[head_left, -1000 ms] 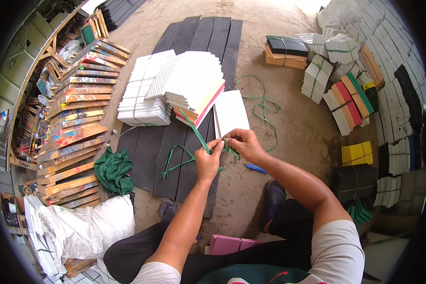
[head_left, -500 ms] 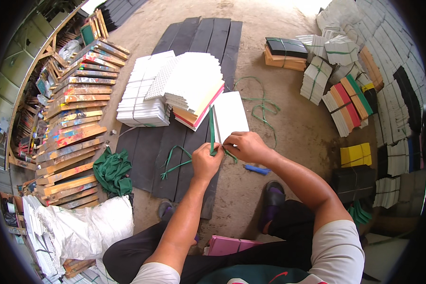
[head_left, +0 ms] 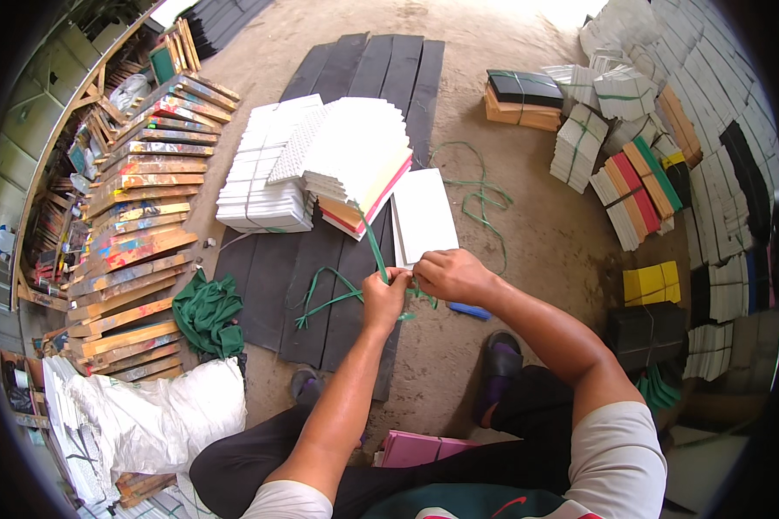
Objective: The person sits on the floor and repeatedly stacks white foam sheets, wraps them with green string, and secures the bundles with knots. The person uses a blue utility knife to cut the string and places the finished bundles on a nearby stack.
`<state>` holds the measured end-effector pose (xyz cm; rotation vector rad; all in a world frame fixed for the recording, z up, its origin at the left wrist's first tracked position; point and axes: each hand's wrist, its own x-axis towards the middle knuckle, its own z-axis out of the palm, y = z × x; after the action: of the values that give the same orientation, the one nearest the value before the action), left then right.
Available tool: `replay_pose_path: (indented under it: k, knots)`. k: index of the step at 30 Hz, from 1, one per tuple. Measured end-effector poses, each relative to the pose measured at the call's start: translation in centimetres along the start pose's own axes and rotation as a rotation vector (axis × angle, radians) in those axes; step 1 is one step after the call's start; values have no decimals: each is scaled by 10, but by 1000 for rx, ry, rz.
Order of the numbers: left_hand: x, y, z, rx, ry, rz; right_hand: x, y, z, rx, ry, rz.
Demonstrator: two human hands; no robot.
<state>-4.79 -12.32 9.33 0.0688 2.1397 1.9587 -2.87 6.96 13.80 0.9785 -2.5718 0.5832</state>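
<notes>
My left hand and my right hand are close together above the black boards, fingers pinched on a flat green strap. From my left hand the strap runs up toward a stack of white, yellow and pink sheets. Short green ends hang below my fingers, and the exact grip between the fingertips is hidden. Just beyond my hands lies a white sheet, tilted beside the stack. A tied white bundle stands left of the stack. Near my right wrist, a blue object rests on the floor.
Black boards lie beneath the stacks. Loose green strap curls on the floor at right. Paint-stained wooden pieces line the left, near a green cloth and a white sack. Tied sheet bundles stand at right.
The green strap has swung from nearly upright to leaning left at its top. My right hand has shifted slightly right and down, and more green strap end shows beneath my hands.
</notes>
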Motion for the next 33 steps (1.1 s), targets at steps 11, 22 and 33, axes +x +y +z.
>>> replay_pose_path:
  k: [11,22,33]
  knots:
    - [2,7,-1,125,34,80,5,-3,-3,65,-89,224]
    - [1,4,2,25,41,-13,-3,-3,9,108,-110,295]
    - [6,7,0,19,60,31,5,-5,5,323,26,436]
